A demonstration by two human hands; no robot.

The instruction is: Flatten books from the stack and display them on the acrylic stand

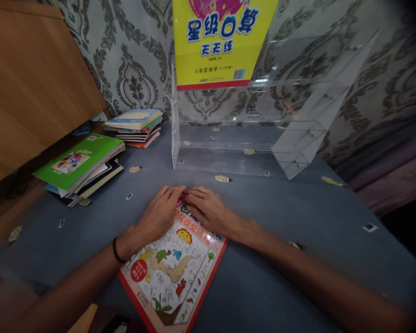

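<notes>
two book stacks (79, 169), clear acrylic rack (249, 138)

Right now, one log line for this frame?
hands: left hand and right hand flat on red-bordered dinosaur colouring book | surface: blue-grey tablecloth | behind: clear acrylic rack

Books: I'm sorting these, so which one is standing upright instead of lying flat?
The yellow book in the clear acrylic stand. The colouring book under both hands and the two stacks at left lie flat.
</notes>
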